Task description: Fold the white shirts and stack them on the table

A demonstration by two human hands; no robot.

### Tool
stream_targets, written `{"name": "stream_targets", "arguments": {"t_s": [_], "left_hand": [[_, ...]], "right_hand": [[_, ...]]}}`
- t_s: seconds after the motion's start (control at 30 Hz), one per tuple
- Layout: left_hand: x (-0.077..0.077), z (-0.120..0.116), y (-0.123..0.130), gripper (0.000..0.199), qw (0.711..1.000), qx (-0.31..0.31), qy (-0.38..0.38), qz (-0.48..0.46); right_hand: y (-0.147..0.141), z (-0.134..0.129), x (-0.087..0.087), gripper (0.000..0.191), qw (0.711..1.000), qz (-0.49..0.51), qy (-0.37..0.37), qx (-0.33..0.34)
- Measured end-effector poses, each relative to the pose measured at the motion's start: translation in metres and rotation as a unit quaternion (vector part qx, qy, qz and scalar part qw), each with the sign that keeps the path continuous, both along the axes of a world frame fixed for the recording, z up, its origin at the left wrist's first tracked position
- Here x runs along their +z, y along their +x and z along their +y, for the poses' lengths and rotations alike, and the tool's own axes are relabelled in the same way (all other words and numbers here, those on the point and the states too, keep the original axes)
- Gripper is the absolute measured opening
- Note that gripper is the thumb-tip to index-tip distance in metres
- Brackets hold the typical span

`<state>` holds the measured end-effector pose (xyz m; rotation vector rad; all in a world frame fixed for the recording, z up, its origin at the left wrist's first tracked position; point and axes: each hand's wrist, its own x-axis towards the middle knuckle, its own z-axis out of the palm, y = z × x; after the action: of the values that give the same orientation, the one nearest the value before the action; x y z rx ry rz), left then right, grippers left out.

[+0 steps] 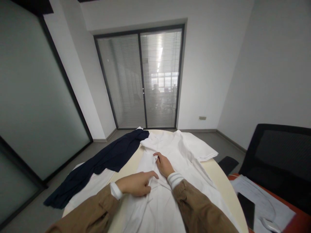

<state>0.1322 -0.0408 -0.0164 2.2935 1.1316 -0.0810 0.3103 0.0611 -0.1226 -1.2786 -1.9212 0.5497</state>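
A white short-sleeved garment [191, 173] lies spread over a round cream table [220, 181], with wrinkles down its middle. My right hand [164, 164] pinches a fold of the white cloth near the centre, fingers closed on it. Just left of and nearer than it, my left hand [138, 183] rests over the same garment, its index finger stretched out and the other fingers curled apart from it. Whatever cloth may be under the left palm is hidden. To the left, a dark navy garment [104, 158] lies across the table edge, over another white cloth [93, 184].
At the right stand a black mesh chair [279, 158] and an orange seat [301, 216] bearing papers [262, 197], a dark flat object [246, 208] and a white mouse-like object [269, 224]. Beyond the table are glass doors [143, 81] with blinds.
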Motion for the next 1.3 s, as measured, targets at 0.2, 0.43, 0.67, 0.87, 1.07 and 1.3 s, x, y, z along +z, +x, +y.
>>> {"name": "stream_targets", "arguments": {"t_s": [0.2,0.43,0.67,0.87,1.07,1.3], "left_hand": [[-0.016,0.004,0.003,0.038,0.993,-0.036,-0.085,-0.072],[-0.026,-0.007,-0.004,0.013,0.988,-0.123,0.075,-0.052],[-0.035,-0.012,0.002,0.007,0.965,-0.096,0.153,-0.19],[-0.055,-0.018,0.002,0.018,0.97,-0.127,0.146,-0.146],[-0.053,-0.022,-0.004,0.015,0.962,-0.166,0.132,-0.172],[-0.059,-0.027,-0.003,0.012,0.963,-0.181,0.098,-0.176]], "right_hand": [[0.0,0.001,0.001,0.035,1.0,0.015,-0.008,-0.01],[-0.001,0.003,-0.001,0.039,1.0,-0.002,-0.001,-0.007],[-0.001,0.005,-0.003,0.039,0.999,-0.028,0.008,-0.032],[-0.002,0.008,-0.005,0.042,0.997,-0.058,-0.002,-0.054],[-0.003,0.005,0.001,0.043,0.997,-0.059,-0.004,-0.05],[-0.001,0.003,0.007,0.039,0.998,-0.027,-0.007,-0.053]]}}
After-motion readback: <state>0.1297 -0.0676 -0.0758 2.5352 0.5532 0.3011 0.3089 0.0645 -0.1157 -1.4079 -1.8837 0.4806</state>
